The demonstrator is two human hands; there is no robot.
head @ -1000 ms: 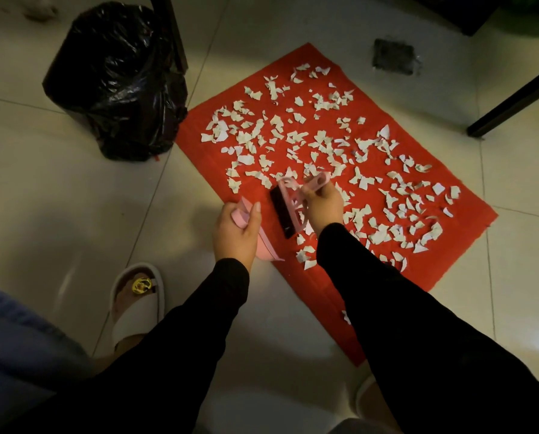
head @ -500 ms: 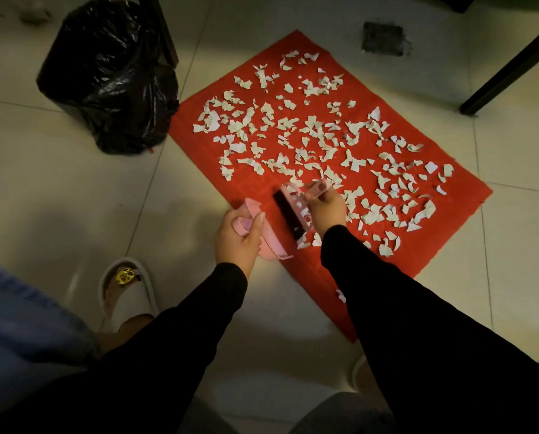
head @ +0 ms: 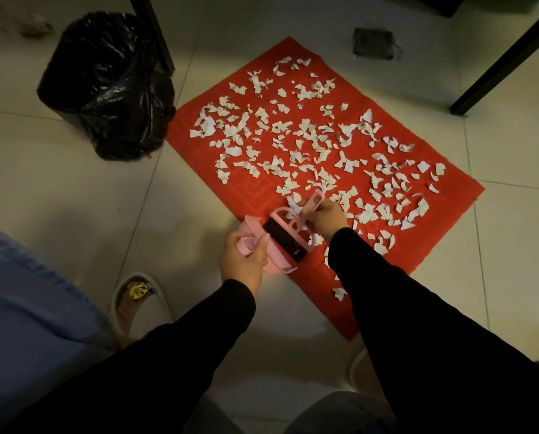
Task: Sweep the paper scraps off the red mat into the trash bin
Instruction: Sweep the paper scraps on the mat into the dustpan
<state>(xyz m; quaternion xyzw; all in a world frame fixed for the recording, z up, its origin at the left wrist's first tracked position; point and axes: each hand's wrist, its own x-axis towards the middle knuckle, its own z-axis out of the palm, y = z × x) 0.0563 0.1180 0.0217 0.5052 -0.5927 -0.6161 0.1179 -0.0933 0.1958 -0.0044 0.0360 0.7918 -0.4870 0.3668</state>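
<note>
Two hands gripping: left hand (head: 242, 261) dustpan (head: 274, 249), right hand (head: 326, 218) brush (head: 290, 234), bristles toward pan.

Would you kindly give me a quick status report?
Left hand grips pink dustpan; right hand grips brush. Scraps mostly on mat. Bin unobstructed.

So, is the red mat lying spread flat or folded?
Spread flat: the red mat lies open on the floor, edges visible, paper scraps scattered across it.
</note>
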